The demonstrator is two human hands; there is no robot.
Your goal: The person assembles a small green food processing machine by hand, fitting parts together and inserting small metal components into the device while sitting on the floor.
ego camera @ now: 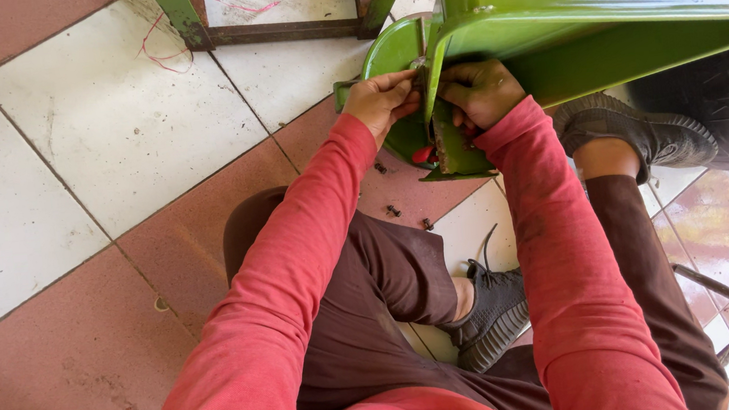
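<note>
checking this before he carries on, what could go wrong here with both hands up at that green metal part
1. Both the left hand and right hand press close to the thin edge of the green metal tray; a slip could pinch or cut the fingers.
2. The small bolts lie loose on the tiled floor by the knee; they could get kicked away or lost.
3. The tray leans tilted over the shoe; if it drops, it may land on the foot.

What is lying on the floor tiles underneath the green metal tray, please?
A few small dark bolts lie on the floor tiles below the green metal tray. The hands and the tray itself cover whatever lies further under it.
</note>
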